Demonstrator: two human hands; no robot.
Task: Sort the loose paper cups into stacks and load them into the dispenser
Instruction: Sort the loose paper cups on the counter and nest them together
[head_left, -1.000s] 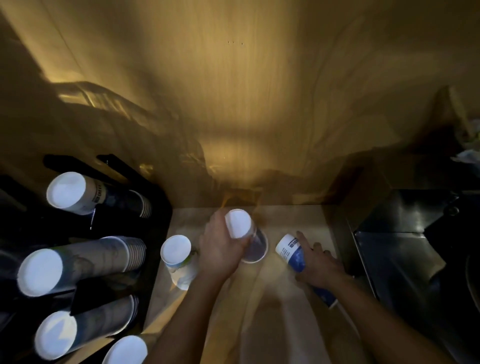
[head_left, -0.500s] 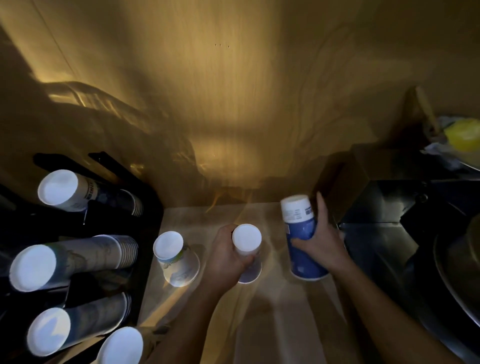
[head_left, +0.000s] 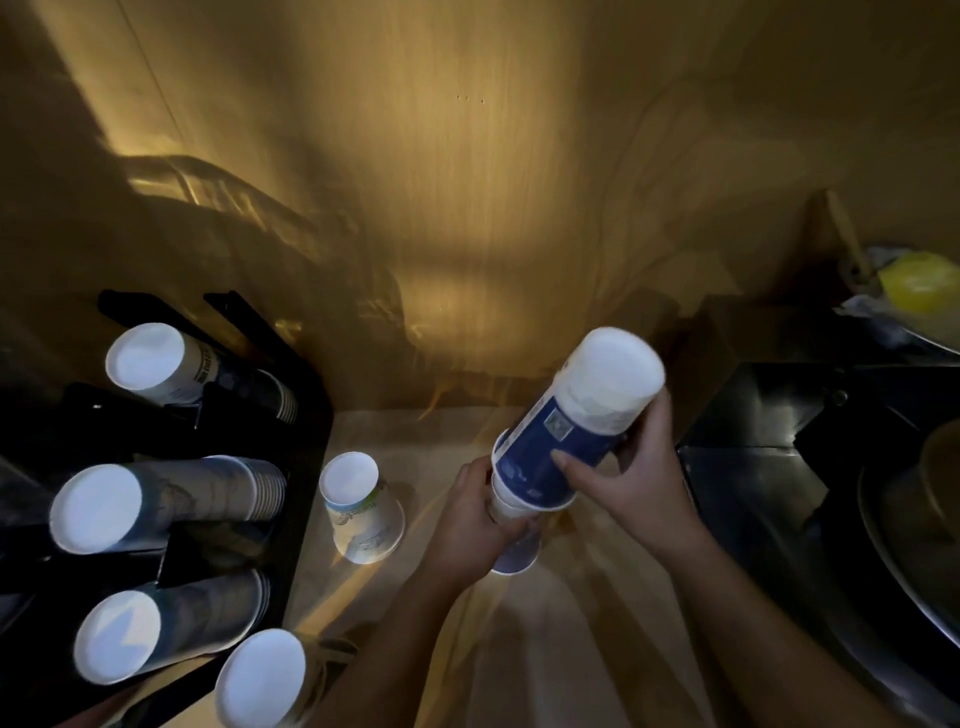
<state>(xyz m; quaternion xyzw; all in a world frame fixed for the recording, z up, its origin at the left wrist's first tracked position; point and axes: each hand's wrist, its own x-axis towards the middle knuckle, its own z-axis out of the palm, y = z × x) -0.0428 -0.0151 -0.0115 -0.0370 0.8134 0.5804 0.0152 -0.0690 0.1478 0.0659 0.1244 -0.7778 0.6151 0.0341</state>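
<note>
My right hand (head_left: 636, 475) grips a blue-and-white stack of cups (head_left: 566, 426), tilted, its open mouth lowered over the top of a smaller upside-down cup (head_left: 511, 540) that my left hand (head_left: 475, 519) holds on the counter. Another upside-down cup (head_left: 361, 506) with a pale green print stands alone to the left of my left hand. The black dispenser (head_left: 306, 467) at the left holds several stacks of cups (head_left: 156, 501), white bottoms facing me.
A wooden wall rises behind the light counter (head_left: 545, 649). A dark metal appliance (head_left: 779, 467) sits at the right, with a round metal rim (head_left: 893, 571) beside it. A yellow object (head_left: 919, 280) lies on a ledge at the far right.
My right hand lifted the blue stack off the counter, tilted it and brought it left onto the cup in my left hand. My left hand kept its grip on that cup.
</note>
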